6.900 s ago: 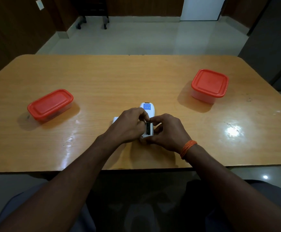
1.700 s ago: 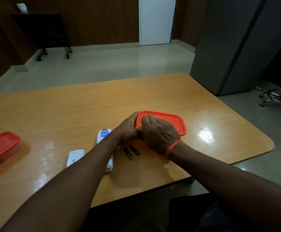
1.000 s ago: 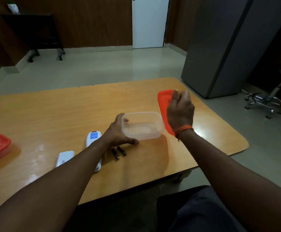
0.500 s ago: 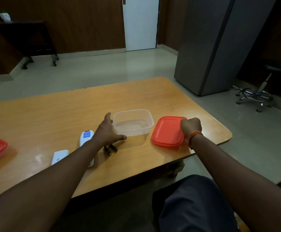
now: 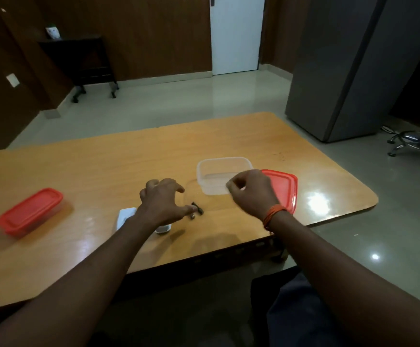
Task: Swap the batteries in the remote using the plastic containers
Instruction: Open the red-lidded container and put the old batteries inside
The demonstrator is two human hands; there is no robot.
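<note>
On the orange wooden surface (image 5: 128, 159), the left hand (image 5: 162, 202) spreads an open grip, thumb touching two small dark batteries (image 5: 196, 211). The right hand (image 5: 252, 194) hovers with fingers loosely curled, empty, before the lidless clear plastic container (image 5: 222, 171), whose red lid (image 5: 285, 187) lies beside it.

The left hand (image 5: 162, 204) has left the open container (image 5: 222, 175) and spreads over the batteries (image 5: 197, 211); the right hand (image 5: 252, 194) has released the lid (image 5: 285, 189).
</note>
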